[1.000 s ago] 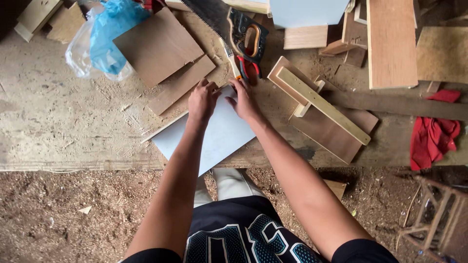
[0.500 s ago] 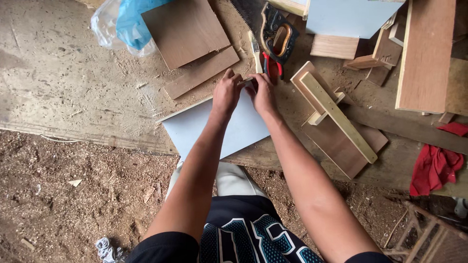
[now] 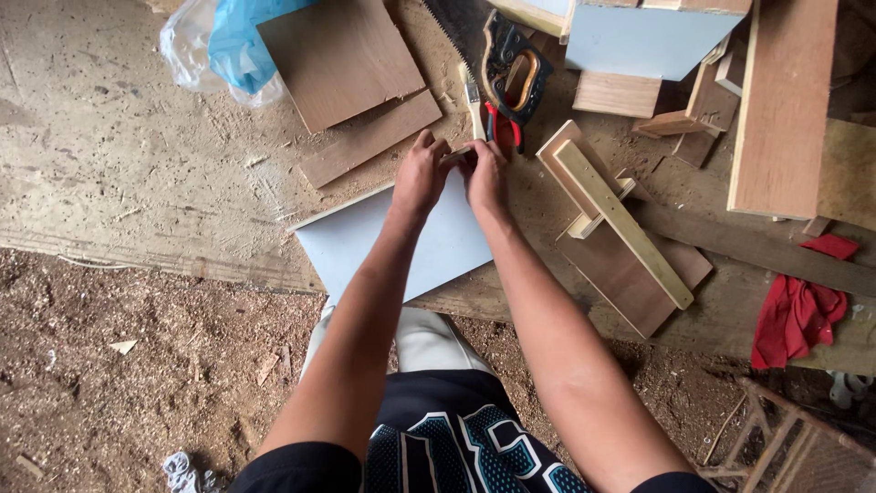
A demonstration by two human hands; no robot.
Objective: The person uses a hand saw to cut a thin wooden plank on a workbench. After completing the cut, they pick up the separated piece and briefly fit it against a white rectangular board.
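Observation:
A pale blue-grey panel [image 3: 438, 246] lies on the dusty work surface, its near corner hanging over the edge above my knees. Both my hands sit at its far edge, almost touching. My left hand [image 3: 418, 175] has its fingers curled down there. My right hand [image 3: 485, 172] is just beside it. Between their fingertips is a small pale wooden strip [image 3: 456, 156], which both hands seem to pinch against the panel's edge. Most of the strip is hidden by my fingers.
Just beyond my hands lie a brush [image 3: 474, 102], red-handled pliers [image 3: 503, 126] and a black-handled handsaw [image 3: 513, 66]. Brown plywood pieces [image 3: 339, 57] and a blue plastic bag [image 3: 233, 36] are at the far left. A wooden jig [image 3: 622, 222], planks [image 3: 785, 100] and a red cloth [image 3: 803, 309] are on the right.
My hands have drawn closer together at the panel's far edge, and their fingers went from spread flat to curled around the small strip. My view shifted slightly.

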